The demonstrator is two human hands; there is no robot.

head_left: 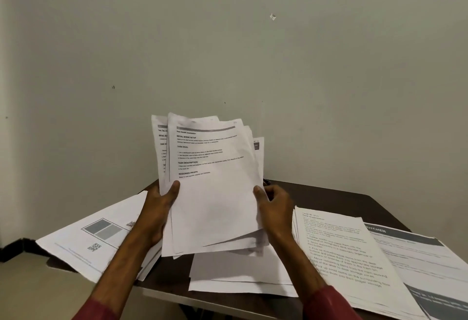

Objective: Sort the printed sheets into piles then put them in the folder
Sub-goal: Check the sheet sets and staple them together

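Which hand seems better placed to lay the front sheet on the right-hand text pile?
Probably the right hand: it grips the held stack beside that text pile; the left hand grips the far edge.

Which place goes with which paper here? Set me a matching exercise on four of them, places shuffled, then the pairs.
1. fanned stack
2. QR-code sheet
3. KITCHEN sheet
4. numbered-list pile

A. far right of the table
B. held up between left hand and right hand
C. left, overhanging the table edge
D. flat, overlapping the KITCHEN sheet's left side

Pairs: 1-B, 2-C, 3-A, 4-D
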